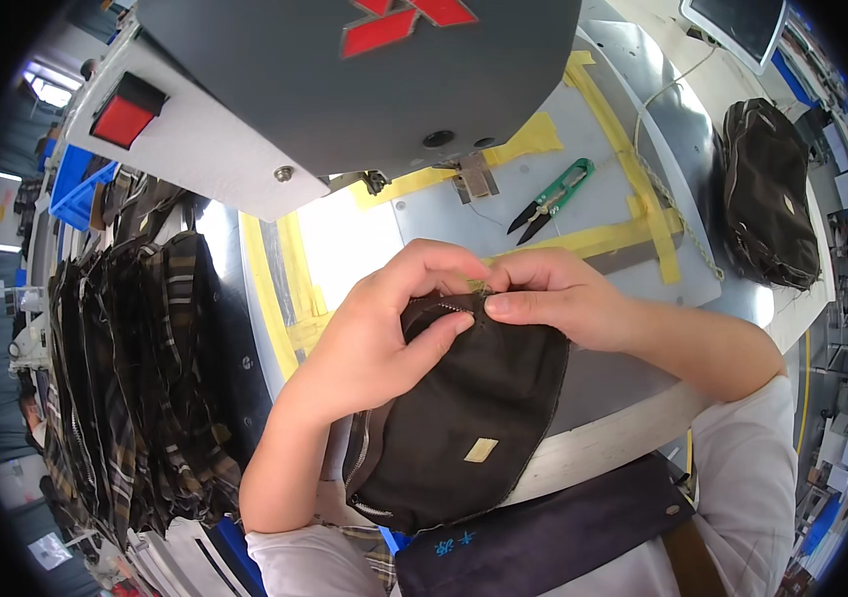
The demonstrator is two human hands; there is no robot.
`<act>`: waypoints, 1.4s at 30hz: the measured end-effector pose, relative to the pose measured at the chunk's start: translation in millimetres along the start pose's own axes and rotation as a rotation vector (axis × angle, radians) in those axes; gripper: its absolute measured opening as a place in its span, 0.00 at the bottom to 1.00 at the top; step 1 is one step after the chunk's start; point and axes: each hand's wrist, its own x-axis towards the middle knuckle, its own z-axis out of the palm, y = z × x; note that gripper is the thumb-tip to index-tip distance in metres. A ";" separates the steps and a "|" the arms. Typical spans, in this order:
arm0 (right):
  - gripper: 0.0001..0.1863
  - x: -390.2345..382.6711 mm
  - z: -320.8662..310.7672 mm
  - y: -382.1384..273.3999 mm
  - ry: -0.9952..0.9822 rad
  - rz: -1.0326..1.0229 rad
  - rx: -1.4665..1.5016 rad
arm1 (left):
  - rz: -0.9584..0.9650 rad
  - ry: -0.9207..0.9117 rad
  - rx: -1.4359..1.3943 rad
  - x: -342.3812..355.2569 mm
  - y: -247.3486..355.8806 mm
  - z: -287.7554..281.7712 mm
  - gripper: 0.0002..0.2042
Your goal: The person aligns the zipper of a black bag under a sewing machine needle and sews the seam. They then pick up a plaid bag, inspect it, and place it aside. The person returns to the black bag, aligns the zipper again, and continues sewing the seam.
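Note:
A dark brown fabric pouch [499, 383] with a zipper along its edge and a small cream label lies at the table's near edge, partly over my lap. My left hand [384, 328] pinches the zipper end of the pouch between thumb and fingers. Beside it, my right hand [563, 298] grips the same corner, its thumb pressed on the fabric. A small yellowish tab [477, 286] shows between the fingertips of both hands. Just beyond my hands stands a sewing machine [384, 90] with a dark grey head; its needle area is above the work plate.
Green-handled thread snips [553, 199] lie on the plate, which is edged with yellow tape [658, 239]. Another dark pouch [767, 194] rests at the right. Many plaid and dark fabric pieces [135, 378] hang in a stack at the left, near a blue bin [81, 199].

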 end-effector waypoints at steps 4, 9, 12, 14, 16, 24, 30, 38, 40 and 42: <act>0.12 -0.9 -2.9 4.1 0.007 -0.072 -0.094 | -0.063 -0.011 -0.056 0.8 0.8 -1.3 0.18; 0.12 -3.6 -2.1 2.6 0.062 -0.261 -0.342 | -0.088 0.046 0.054 0.1 1.0 2.5 0.15; 0.11 -5.2 -0.2 2.9 0.116 -0.309 -0.434 | -0.124 0.019 0.184 -0.3 4.0 -0.6 0.13; 0.11 -5.6 0.2 2.2 0.135 -0.303 -0.453 | -0.124 0.035 0.209 -1.0 3.0 -0.1 0.11; 0.11 -5.4 0.8 2.8 0.143 -0.301 -0.448 | -0.123 0.033 0.218 -1.2 1.8 -0.3 0.11; 0.10 -5.5 2.3 2.9 0.189 -0.251 -0.423 | -0.104 0.068 0.259 -2.1 0.9 2.2 0.10; 0.04 -6.4 9.4 1.6 0.339 -0.533 -0.689 | 0.206 0.215 0.450 3.1 -6.7 6.5 0.11; 0.10 -5.7 -0.9 2.7 0.275 -1.056 -1.007 | 0.757 0.434 0.736 0.2 -28.1 10.1 0.15; 0.10 -6.9 -1.1 2.1 0.269 -1.105 -1.044 | 0.804 0.437 0.744 -0.3 -28.6 11.0 0.14; 0.10 -7.1 -1.2 1.5 0.272 -1.154 -1.079 | 0.826 0.449 0.753 -1.3 -30.0 11.6 0.15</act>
